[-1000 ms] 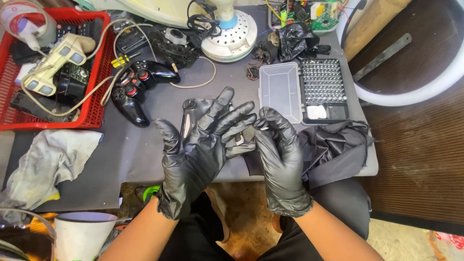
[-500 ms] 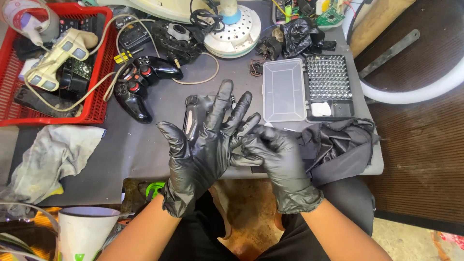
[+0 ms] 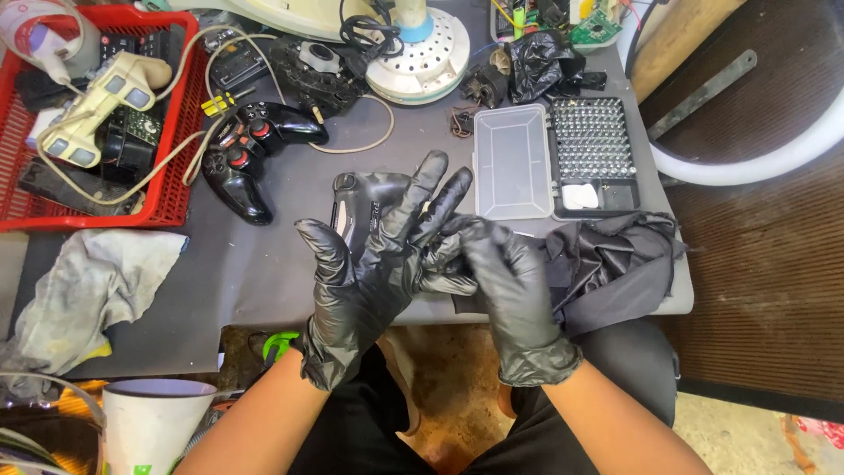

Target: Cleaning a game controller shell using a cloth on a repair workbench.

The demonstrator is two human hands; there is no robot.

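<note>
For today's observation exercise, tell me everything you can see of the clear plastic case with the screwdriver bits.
The screwdriver bit case lies open and flat on the grey table, beyond the gloved hands. Its clear empty lid is folded out to the left; the dark tray on the right holds rows of upright metal bits, with a small white piece below them. Crumpled black cloth reaches its near edge.

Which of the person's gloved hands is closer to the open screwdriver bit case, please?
Right. The right hand sits just below the bit case; the left hand is farther off, to its lower left.
</note>
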